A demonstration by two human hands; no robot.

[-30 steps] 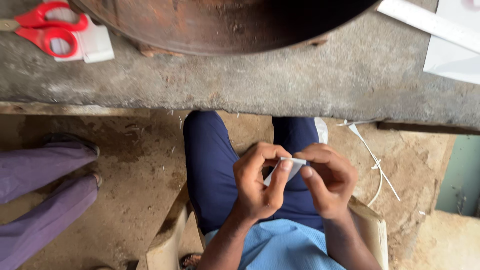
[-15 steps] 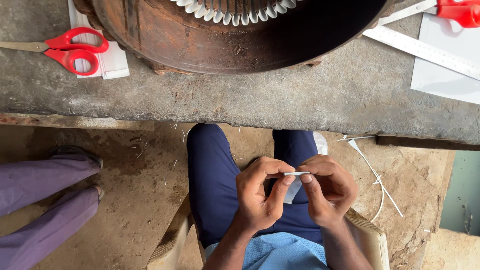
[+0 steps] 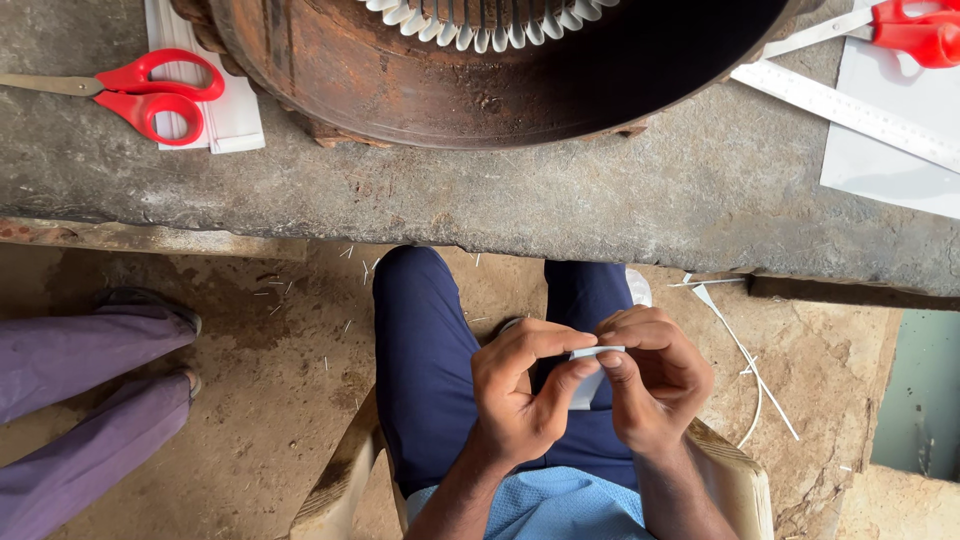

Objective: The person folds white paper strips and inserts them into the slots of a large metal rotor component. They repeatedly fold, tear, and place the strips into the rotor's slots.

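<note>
i look down at my own lap, where my two bare hands meet over my dark blue trousers (image 3: 425,370). my left hand (image 3: 520,390) and my right hand (image 3: 655,375) are both closed in a pinch on a small white strip of folded paper (image 3: 590,375), thumbs and forefingers pressing it from either side, so the strip sits between the fingertips, just above my knees, with its lower end hanging down between the hands. i sit on a pale wooden chair (image 3: 345,480) and wear a light blue shirt (image 3: 560,505).

ahead of me runs a rough grey stone bench (image 3: 560,205). on it stands a large round rusty brown metal housing (image 3: 450,70), with a ring of white paper liners (image 3: 480,20) showing in its slots at the top edge. to the left of it lie red-handled scissors (image 3: 150,90) on a white folded sheet (image 3: 235,115). to the right lie a metal ruler (image 3: 850,105), a flat white sheet of paper (image 3: 890,150) and a second pair of red-handled scissors (image 3: 915,30).

on the sandy dirt floor (image 3: 270,390) to my left are another person's legs in purple trousers (image 3: 80,400); thin white paper offcuts (image 3: 745,355) lie on the ground to my right
</note>
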